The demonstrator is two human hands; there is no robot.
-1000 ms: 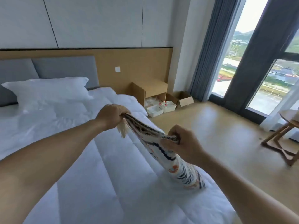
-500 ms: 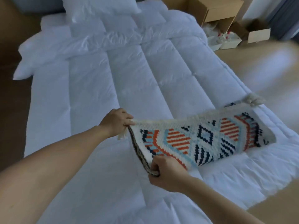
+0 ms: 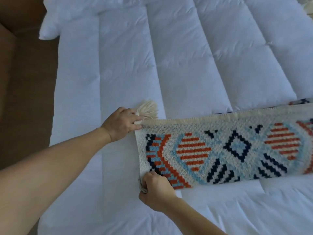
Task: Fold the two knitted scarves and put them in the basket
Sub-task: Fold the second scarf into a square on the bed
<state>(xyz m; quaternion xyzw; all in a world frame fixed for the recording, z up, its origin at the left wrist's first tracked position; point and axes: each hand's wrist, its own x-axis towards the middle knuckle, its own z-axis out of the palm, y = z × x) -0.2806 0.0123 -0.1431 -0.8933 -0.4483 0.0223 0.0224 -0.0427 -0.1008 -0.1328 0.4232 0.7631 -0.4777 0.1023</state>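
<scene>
At the lower centre of the frame, the near corner of the patterned scarf [image 3: 228,148] is gripped by the curled right hand [image 3: 155,189]. The scarf is laid flat across the white bed [image 3: 169,65], running off the right edge. Its far corner is pinched by the left hand [image 3: 122,122], beside a cream tassel [image 3: 149,110]. Brown floor [image 3: 25,82] is seen at the left.

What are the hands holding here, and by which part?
The patterned scarf, at one end: left hand grips the far tasselled corner, right hand the near corner.
</scene>
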